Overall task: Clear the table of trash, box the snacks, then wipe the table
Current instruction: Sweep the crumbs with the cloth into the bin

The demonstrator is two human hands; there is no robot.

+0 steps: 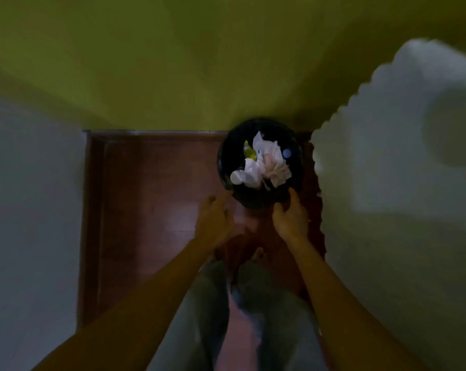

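Observation:
A round black trash bin [226, 170] stands on the red-brown floor against the green wall. Crumpled white paper [264, 164], a yellow wrapper [249, 152] and a small bluish cap [286, 153] lie inside it. My right hand [290, 219] touches the bin's near rim, thumb up against the edge; whether it grips the rim is unclear in the blur. My left hand [213, 220] hovers just left of the bin's near side, fingers loosely apart, holding nothing.
A white cloth with a scalloped edge [387, 156] hangs at the right, close to the bin. A pale wall or panel [31, 210] borders the floor strip on the left. My legs [240, 317] and a bare foot [258, 254] are below.

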